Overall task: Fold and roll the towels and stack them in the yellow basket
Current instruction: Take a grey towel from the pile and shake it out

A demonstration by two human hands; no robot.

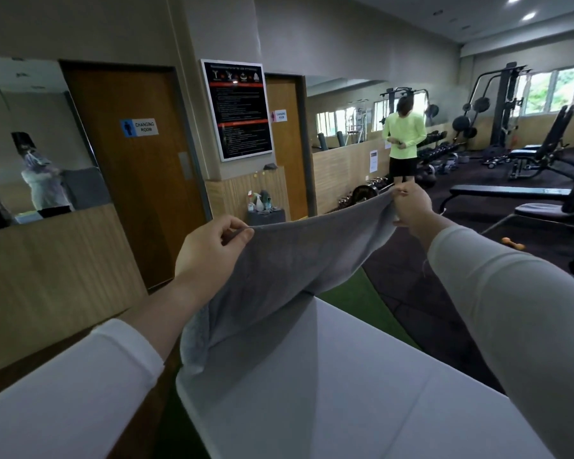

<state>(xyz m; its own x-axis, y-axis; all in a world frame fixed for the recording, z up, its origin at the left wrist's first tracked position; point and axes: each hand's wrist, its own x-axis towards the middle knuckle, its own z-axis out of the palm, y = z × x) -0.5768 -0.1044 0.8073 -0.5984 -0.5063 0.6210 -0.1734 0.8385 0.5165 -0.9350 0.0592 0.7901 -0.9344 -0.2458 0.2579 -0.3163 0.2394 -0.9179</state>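
- Counter [345, 392], white, fills the near ground from 4 to 7 o'clock, and its far corner points toward 12.
- White sleeves cover both forearms, which reach forward over the counter from 8 and 3 o'clock.
- The left hand [209, 250] is raised at about 11 o'clock of the counter's far corner. Its fingers [236, 238] and thumb are curled and pinch one upper corner of a grey towel [295, 260].
- The right hand [411, 210] is held higher and farther out, at about 1 o'clock, and pinches the towel's other upper corner.
- The towel is in the air, spread between the two hands with its top edge sagging a little. Its body hangs down toward 7 o'clock and its lowest end meets the counter's left edge.
- A strip of green flooring [345, 293] shows just past the counter's corner, with dark gym floor at 2 o'clock.
- A small orange dumbbell [512, 243] lies on the floor at 2 o'clock, near a black bench [511, 192].
- At 12 o'clock a low stand carries spray bottles [260, 202] below a framed black poster [237, 111].
- A wooden door [130, 180] with a "CHANGING ROOM" sign stands at 10 o'clock, with a wall mirror [30, 104] at 9.
- A person in a yellow-green shirt [403, 134] stands at 1 o'clock, and weight machines [504, 104] stand beyond at 2.
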